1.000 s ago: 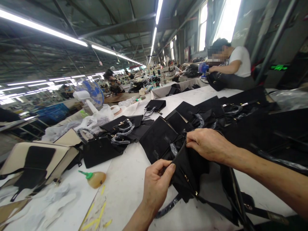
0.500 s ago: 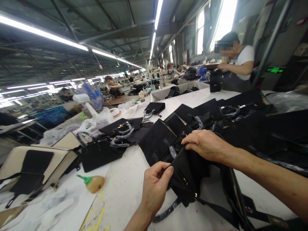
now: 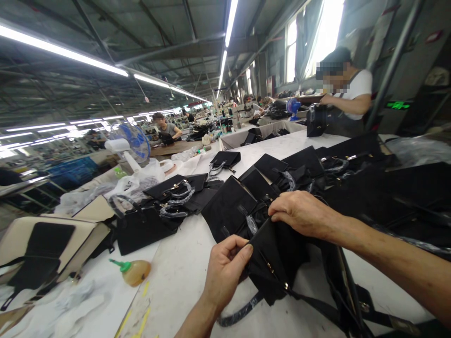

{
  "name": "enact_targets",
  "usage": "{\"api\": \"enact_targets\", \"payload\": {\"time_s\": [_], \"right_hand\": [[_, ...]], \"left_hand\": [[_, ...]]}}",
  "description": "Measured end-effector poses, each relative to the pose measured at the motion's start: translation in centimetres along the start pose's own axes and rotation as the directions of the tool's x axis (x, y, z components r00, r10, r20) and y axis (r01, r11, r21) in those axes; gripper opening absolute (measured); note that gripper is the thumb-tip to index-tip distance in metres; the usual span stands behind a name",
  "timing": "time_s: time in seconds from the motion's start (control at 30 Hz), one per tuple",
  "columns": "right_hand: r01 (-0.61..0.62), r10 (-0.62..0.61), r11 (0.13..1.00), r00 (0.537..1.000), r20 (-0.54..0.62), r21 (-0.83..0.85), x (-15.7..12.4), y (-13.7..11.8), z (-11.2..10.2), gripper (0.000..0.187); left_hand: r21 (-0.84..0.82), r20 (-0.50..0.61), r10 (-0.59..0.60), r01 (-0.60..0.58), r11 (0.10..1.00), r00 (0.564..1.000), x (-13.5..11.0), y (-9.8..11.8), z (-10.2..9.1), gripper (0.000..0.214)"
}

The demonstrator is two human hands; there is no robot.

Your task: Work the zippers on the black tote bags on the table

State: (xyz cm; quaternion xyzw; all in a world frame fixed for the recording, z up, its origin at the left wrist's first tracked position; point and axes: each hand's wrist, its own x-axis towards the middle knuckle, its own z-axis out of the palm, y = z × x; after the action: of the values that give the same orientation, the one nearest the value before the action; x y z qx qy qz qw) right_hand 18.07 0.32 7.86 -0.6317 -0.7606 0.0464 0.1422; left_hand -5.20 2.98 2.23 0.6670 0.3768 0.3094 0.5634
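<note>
A black handbag with gold zip pulls hangs between my two hands at the front of the table. My left hand pinches the left end of its top edge between thumb and fingers. Farther along the same edge, my right hand is closed on the other end. A plastic-wrapped handle curves out below the bag onto the white tabletop. Just behind my hands lies another black bag, its handle wrapped in clear film. What my curled fingers cover on the far side is hidden.
To the left are a bottle with a green nozzle, a cream-and-black bag and a black handbag. More black bags pile up at right. A fan stands behind; a co-worker works at the far right.
Both hands keep their grip on the bag's edge, with hardly any movement. The view has shifted slightly. A co-worker in the background at left sits a little more upright.
</note>
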Motion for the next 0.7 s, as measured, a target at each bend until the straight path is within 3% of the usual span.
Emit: {"api": "enact_targets", "payload": {"time_s": [0.13, 0.3, 0.5, 0.7], "right_hand": [[0.019, -0.018, 0.999, 1.0, 0.005, -0.037, 0.1, -0.6, 0.0, 0.014], [-0.038, 0.037, 0.999, 0.998, -0.058, -0.028, -0.9, 0.1, 0.2, 0.017], [-0.152, 0.159, 0.986, 0.98, -0.119, 0.067, -2.5, 2.7, -0.7, 0.015], [-0.191, 0.182, 0.981, 0.968, -0.175, -0.039, -2.0, 2.7, -1.0, 0.022]], "left_hand": [[0.198, 0.191, 0.001, -0.039, 0.979, 0.982, 3.0, 2.1, 0.3, 0.024], [0.238, 0.25, 0.026, -0.088, 0.967, 0.968, 6.6, 3.2, 2.0, 0.021], [0.221, 0.239, 0.041, -0.095, 0.971, 0.97, 7.2, 2.4, 2.3, 0.02], [0.256, 0.269, 0.051, -0.122, 0.959, 0.962, 7.0, 2.9, 2.4, 0.029]]}}
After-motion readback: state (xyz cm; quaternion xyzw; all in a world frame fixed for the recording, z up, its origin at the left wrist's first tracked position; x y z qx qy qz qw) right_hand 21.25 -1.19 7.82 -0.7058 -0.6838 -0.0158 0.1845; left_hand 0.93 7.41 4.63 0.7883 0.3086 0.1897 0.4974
